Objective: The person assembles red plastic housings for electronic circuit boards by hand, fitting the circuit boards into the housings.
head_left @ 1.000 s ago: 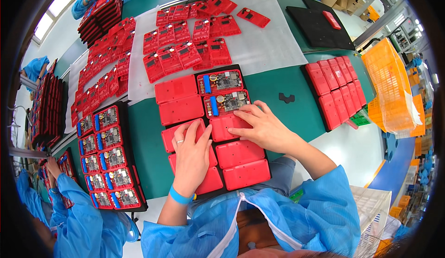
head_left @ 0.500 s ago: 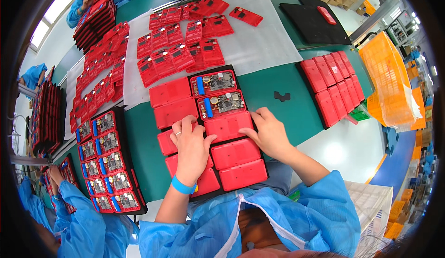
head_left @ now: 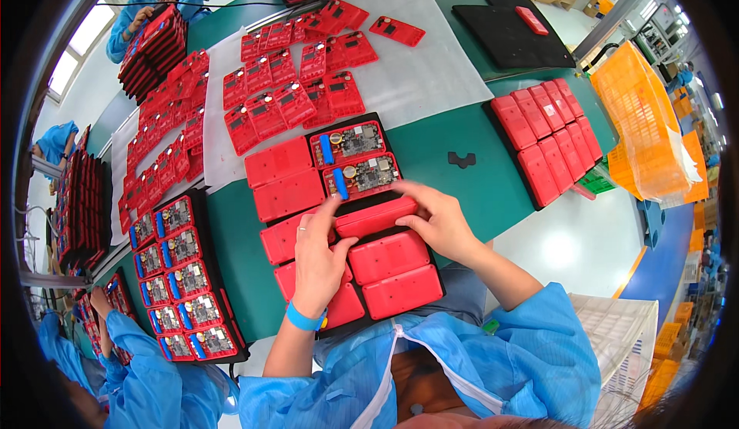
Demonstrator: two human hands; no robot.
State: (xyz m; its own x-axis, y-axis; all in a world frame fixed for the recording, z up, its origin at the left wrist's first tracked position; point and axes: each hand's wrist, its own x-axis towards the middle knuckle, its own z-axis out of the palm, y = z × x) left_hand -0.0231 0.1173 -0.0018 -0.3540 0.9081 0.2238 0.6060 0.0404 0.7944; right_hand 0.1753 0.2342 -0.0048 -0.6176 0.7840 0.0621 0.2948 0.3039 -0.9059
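Right, head view only. Centre of frame: black tray [head_left: 332,127] on the green table [head_left: 462,190], w/ red plastic covers in two columns. Top right slots of the tray hold two open units [head_left: 356,158] w/ bare circuit boards & blue cylindrical cells showing.

Left hand [head_left: 317,253] lies palm-down on the tray's left column, index finger stretched up to touch the left end of a red cover [head_left: 376,215], other fingers loosely spread; blue wristband [head_left: 306,319] on that wrist. Right hand [head_left: 440,219] grips the same cover from its right end, fingers curled over the top edge, thumb underneath. Cover sits tilted, just below the lower open unit, partly lifted off the tray row.

Right of frame: second black tray w/ closed red cases [head_left: 548,140] in rows; orange crate [head_left: 643,129] beyond it. Upper centre: white sheet [head_left: 431,67] strewn w/ open red half-shells. Lower left: another tray of exposed boards [head_left: 181,275]. Upper left: another person in a blue coat at a stack of red trays [head_left: 154,44]. Small black bracket [head_left: 462,159] lies alone on the green table, right of the centre tray.
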